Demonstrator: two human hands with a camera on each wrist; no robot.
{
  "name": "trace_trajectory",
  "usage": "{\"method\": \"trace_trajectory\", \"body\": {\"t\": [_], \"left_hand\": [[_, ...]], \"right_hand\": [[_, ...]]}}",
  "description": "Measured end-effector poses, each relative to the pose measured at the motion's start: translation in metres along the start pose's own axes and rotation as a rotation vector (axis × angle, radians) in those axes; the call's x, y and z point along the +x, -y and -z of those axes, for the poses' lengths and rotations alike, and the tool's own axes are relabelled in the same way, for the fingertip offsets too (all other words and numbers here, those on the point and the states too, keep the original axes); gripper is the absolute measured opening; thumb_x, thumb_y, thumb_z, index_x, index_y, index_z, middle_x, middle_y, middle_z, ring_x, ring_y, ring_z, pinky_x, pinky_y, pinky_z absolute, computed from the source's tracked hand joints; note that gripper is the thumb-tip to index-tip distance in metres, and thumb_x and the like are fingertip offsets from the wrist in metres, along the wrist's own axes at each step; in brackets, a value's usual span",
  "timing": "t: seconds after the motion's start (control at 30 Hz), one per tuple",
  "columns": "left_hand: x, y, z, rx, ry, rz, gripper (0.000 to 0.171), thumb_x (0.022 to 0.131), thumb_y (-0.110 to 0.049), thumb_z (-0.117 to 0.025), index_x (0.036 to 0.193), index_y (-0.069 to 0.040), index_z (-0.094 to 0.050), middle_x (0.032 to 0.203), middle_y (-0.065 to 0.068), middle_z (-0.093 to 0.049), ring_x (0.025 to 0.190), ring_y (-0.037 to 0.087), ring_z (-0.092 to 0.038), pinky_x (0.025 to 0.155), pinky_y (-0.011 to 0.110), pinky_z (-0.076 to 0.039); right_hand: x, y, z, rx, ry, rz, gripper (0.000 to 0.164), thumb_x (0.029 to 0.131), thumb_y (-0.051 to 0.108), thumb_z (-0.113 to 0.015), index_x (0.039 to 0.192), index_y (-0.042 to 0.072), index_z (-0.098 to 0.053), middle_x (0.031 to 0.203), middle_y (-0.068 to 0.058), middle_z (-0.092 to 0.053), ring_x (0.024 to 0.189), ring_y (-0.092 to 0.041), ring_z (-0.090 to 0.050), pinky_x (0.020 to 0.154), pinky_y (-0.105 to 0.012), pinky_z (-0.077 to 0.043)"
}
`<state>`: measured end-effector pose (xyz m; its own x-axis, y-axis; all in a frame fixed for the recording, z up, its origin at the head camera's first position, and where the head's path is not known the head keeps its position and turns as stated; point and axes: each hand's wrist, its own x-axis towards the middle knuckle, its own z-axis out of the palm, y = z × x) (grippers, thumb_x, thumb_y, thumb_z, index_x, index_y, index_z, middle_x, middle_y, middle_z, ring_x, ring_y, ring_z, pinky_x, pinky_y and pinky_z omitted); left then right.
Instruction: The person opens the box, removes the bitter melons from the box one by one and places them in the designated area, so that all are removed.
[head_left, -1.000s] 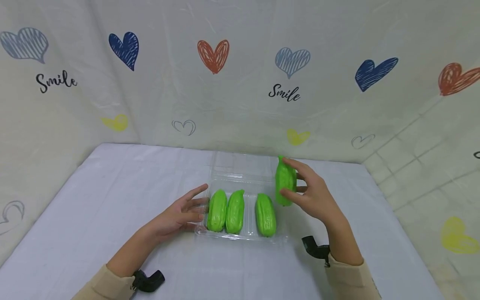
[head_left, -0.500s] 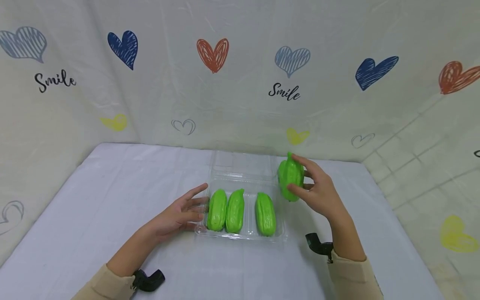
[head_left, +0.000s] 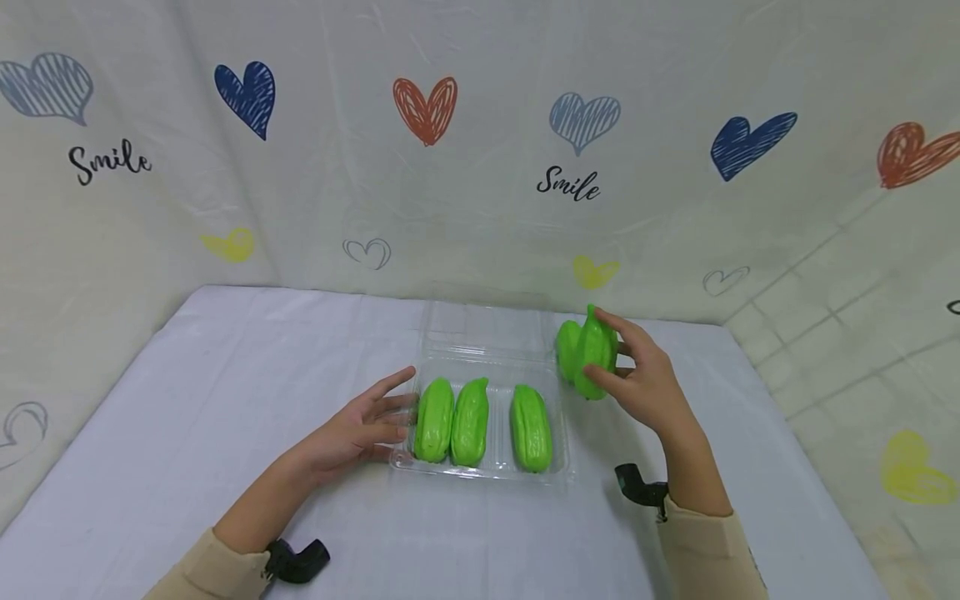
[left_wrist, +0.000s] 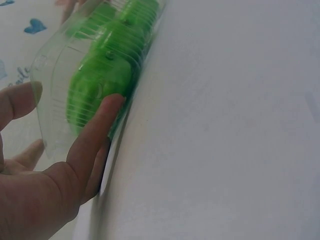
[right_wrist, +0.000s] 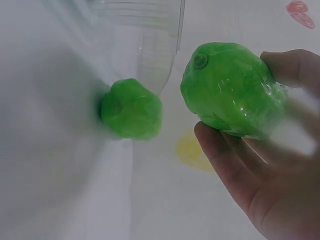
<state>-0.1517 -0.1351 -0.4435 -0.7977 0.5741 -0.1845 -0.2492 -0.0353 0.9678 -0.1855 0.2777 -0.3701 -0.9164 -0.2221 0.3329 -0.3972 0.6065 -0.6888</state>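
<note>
My right hand (head_left: 633, 375) holds a ribbed green vegetable (head_left: 597, 354), gourd-like with a short stem, between thumb and fingers; it stands upright, right of a clear plastic clamshell box (head_left: 495, 477). In the right wrist view this held vegetable (right_wrist: 232, 90) has a glossy skin. Just to its left, a similar green vegetable (head_left: 567, 348) is partly hidden behind it. Three more lie in the box: two side by side, the left vegetable (head_left: 434, 421) and its neighbour (head_left: 470, 423), and the right vegetable (head_left: 532, 429) beyond a gap. My left hand (head_left: 352, 429), fingers extended, touches the box's left side.
The box's clear lid (head_left: 487, 327) is folded back towards the rear wall. A white cloth (head_left: 465, 542) covers the table. Behind it hangs a curtain (head_left: 480, 208) printed with hearts. Each wrist wears a black camera mount (head_left: 300, 562).
My right hand has shifted right with the vegetable, away from the box. The vegetable behind it has come into view. My left hand and the box stay put.
</note>
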Motion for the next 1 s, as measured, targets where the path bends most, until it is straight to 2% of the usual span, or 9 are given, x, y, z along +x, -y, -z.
{"method": "trace_trajectory", "body": {"t": [0.3,0.53,0.77,1.0], "left_hand": [[-0.001,0.0,0.0,0.002,-0.001,-0.003,0.084,0.096,-0.003,-0.06,0.161,-0.029,-0.013,0.162,0.02,-0.02,0.147,0.043,-0.026,0.097,0.048,-0.05],[0.0,0.0,0.0,0.005,-0.004,-0.003,0.084,0.096,-0.004,-0.061,0.161,-0.031,-0.014,0.162,0.019,-0.021,0.147,0.042,-0.027,0.095,0.046,-0.05],[-0.001,0.001,0.0,-0.001,0.0,-0.005,0.085,0.095,-0.003,-0.061,0.161,-0.03,-0.014,0.162,0.02,-0.021,0.146,0.042,-0.028,0.094,0.046,-0.051],[0.0,0.001,0.001,-0.002,0.008,-0.009,0.085,0.096,-0.004,-0.06,0.161,-0.031,-0.014,0.162,0.02,-0.021,0.145,0.042,-0.03,0.095,0.046,-0.051]], "right_hand": [[0.001,-0.009,0.001,-0.037,-0.011,-0.028,0.074,0.089,0.01,-0.075,0.154,0.02,-0.04,0.154,-0.009,-0.041,0.119,-0.046,-0.058,0.081,-0.043,-0.058],[0.003,-0.014,0.002,-0.048,-0.029,-0.057,0.075,0.089,0.009,-0.074,0.155,0.021,-0.038,0.154,-0.011,-0.04,0.12,-0.047,-0.057,0.082,-0.041,-0.057],[0.002,-0.017,0.001,-0.051,-0.036,-0.087,0.075,0.089,0.008,-0.073,0.155,0.021,-0.038,0.153,-0.013,-0.04,0.12,-0.047,-0.057,0.084,-0.05,-0.056],[0.0,-0.024,0.001,-0.053,-0.042,-0.123,0.074,0.091,0.012,-0.071,0.155,0.024,-0.037,0.153,-0.015,-0.04,0.121,-0.048,-0.056,0.085,-0.051,-0.055]]}}
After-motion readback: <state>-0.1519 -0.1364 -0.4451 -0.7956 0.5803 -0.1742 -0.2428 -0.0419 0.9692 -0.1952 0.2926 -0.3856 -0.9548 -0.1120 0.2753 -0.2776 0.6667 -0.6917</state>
